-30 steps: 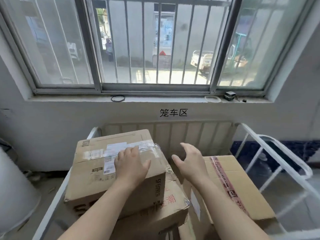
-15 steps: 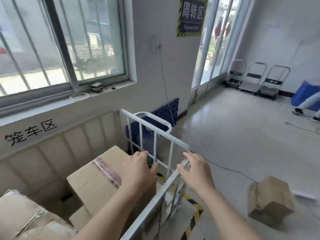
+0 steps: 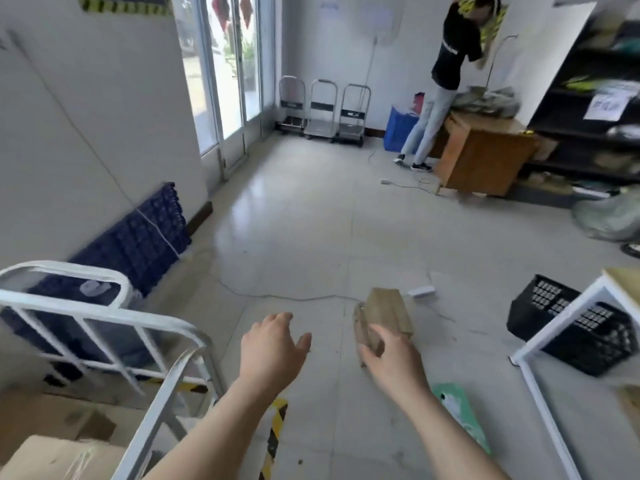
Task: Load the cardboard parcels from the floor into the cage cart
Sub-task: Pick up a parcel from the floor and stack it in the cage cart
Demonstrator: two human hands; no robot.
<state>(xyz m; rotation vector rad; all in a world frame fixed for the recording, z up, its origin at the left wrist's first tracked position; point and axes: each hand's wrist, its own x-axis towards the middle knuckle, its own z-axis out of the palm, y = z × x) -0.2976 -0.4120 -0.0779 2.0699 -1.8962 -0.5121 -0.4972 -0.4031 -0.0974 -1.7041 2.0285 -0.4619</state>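
Note:
A small cardboard parcel (image 3: 388,311) lies on the tiled floor ahead, slightly right of centre. My right hand (image 3: 393,356) hangs in front of its near end with fingers spread and nothing in it; whether it touches the parcel I cannot tell. My left hand (image 3: 273,348) is open too, in the air to the left of the parcel. The white cage cart (image 3: 114,322) fills the lower left, with its railing beside my left forearm. Cardboard parcels (image 3: 52,455) lie inside it at the bottom left corner.
A black plastic crate (image 3: 571,323) sits under a white table frame (image 3: 550,327) on the right. A green flat packet (image 3: 460,414) lies near my right forearm. A thin cable (image 3: 277,296) crosses the floor. A person (image 3: 440,81) stands at a wooden cabinet (image 3: 481,157); three folded trolleys (image 3: 323,110) line the far wall.
My view has swung right, from the cage cart and window to the open floor. Both hands have left the parcels in the cart and the railing and now reach toward the small parcel.

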